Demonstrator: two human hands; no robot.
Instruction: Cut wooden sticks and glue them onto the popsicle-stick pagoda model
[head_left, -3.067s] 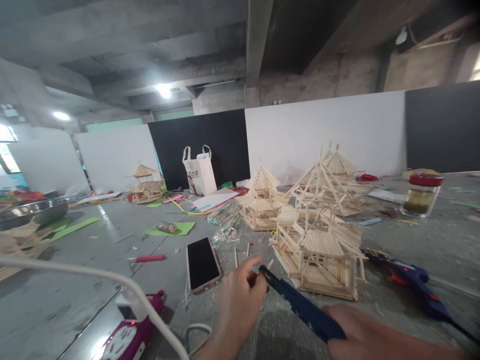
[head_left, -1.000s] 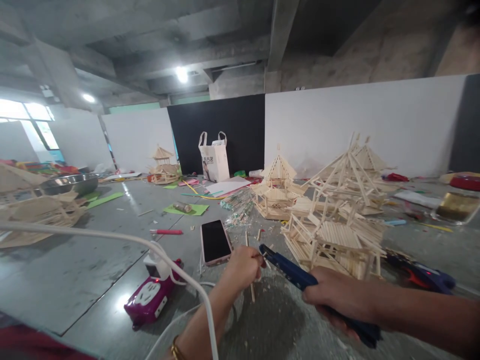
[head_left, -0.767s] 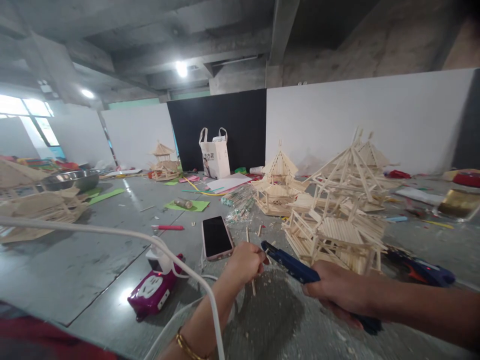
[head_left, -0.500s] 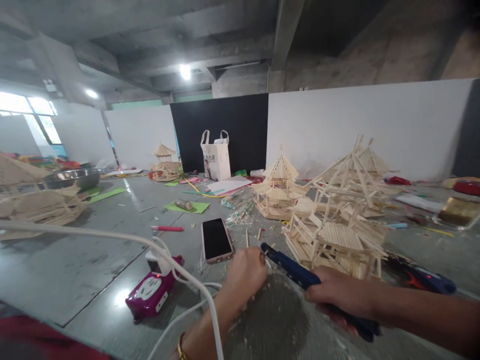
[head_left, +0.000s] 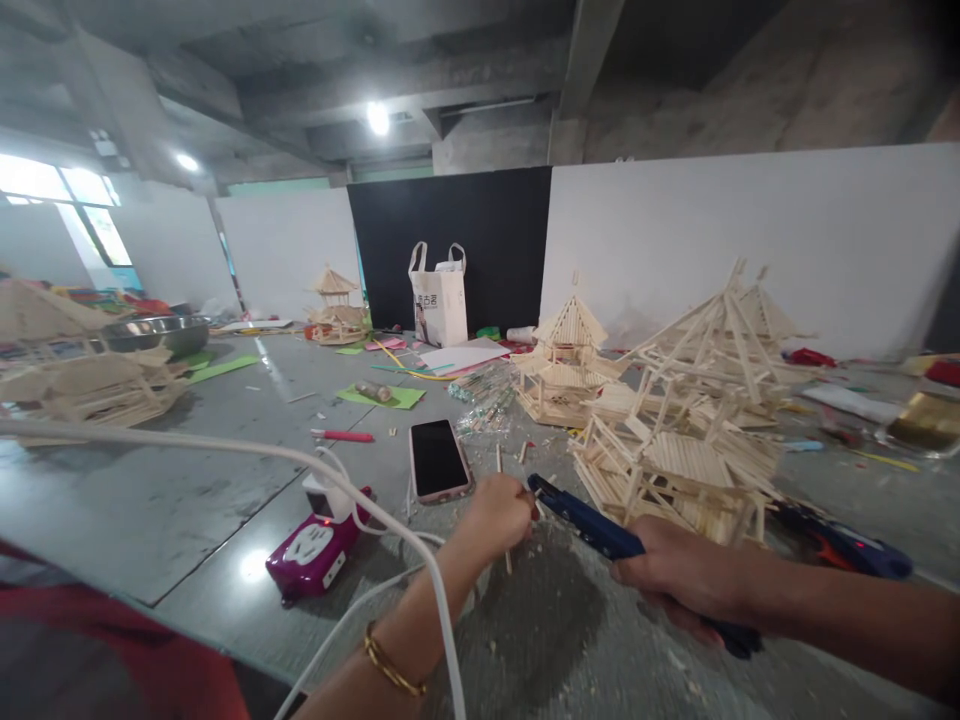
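My left hand [head_left: 501, 512] is closed, knuckles up, just above the table, with a gold bracelet on its wrist. A thin wooden stick [head_left: 508, 562] shows below its fingers, and the fingertips are hidden. My right hand [head_left: 667, 570] grips dark blue cutting pliers [head_left: 589, 520], whose jaws point left and almost touch the left fingers. Past the pliers stands an unfinished pavilion model [head_left: 682, 460] of wooden sticks. Short stick pieces [head_left: 523, 453] lie beyond the left hand.
A phone [head_left: 439, 460] lies behind the left hand. To the left sits a purple power socket [head_left: 311, 555] with a plugged-in charger; a white cable [head_left: 405, 548] crosses over the left forearm. Finished pavilion models [head_left: 566, 370] and a paper bag [head_left: 441, 305] stand further back. A blue-handled tool [head_left: 847, 540] lies at right.
The view has tilted down slightly. My left hand has shifted a little, and a stick end now shows below it. The pliers stay beside the left fingers in my right hand.
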